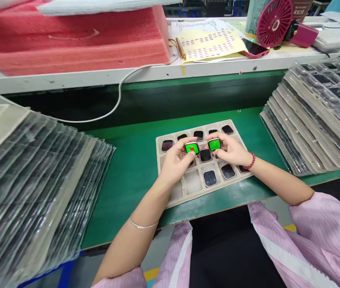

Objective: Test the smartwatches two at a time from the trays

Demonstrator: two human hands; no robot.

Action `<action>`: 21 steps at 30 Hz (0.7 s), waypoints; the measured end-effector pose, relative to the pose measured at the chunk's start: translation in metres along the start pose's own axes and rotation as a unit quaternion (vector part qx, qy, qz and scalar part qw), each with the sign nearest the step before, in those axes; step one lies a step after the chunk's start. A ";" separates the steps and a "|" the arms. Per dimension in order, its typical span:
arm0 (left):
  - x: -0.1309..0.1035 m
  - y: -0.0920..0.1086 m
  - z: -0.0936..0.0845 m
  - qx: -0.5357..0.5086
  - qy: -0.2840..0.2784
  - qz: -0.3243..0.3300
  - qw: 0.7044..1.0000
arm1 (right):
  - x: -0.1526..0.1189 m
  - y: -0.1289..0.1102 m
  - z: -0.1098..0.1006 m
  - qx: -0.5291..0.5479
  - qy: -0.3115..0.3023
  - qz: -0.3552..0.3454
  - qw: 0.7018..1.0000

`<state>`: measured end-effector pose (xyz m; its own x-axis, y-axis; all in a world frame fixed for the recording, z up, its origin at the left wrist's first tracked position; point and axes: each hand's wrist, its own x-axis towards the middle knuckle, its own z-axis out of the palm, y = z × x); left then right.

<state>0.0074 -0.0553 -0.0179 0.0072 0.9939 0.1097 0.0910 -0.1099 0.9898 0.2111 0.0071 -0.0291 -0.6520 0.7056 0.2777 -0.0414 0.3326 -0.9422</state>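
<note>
My left hand [176, 159] is closed around a smartwatch [191, 148] without a strap, its screen lit green with a red patch. In my right hand [230, 149] is a second strapless smartwatch [214, 144], with a green screen. Both are held just above a beige compartment tray [159, 149] on the green bench. Several dark-screened watches, such as one watch [210, 178] in the front row, sit in its compartments. At the front left some compartments hold nothing. My hands hide part of the middle row.
Stacked trays [37, 192] lean at the left, and another stack [316, 116] of trays with watches stands at the right. A white cable [118, 94] hangs from the shelf. Pink foam [76, 42], papers [208, 44], a phone [255, 49] and a fan [275, 25] lie on the shelf.
</note>
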 end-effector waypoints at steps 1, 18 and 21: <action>0.000 0.000 0.000 0.005 -0.001 0.003 1.000 | 0.000 0.000 0.000 0.004 0.000 -0.002 1.000; 0.001 -0.004 0.000 0.000 0.014 0.001 1.000 | 0.000 0.001 0.000 -0.014 0.000 -0.014 1.000; 0.001 -0.004 0.000 -0.003 0.019 0.000 1.000 | 0.000 -0.001 0.001 -0.010 -0.020 -0.020 1.000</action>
<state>0.0075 -0.0536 -0.0217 -0.0309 0.9931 0.1132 0.0860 -0.1102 0.9902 0.2108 0.0062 -0.0280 -0.6800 0.6656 0.3076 -0.0538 0.3730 -0.9263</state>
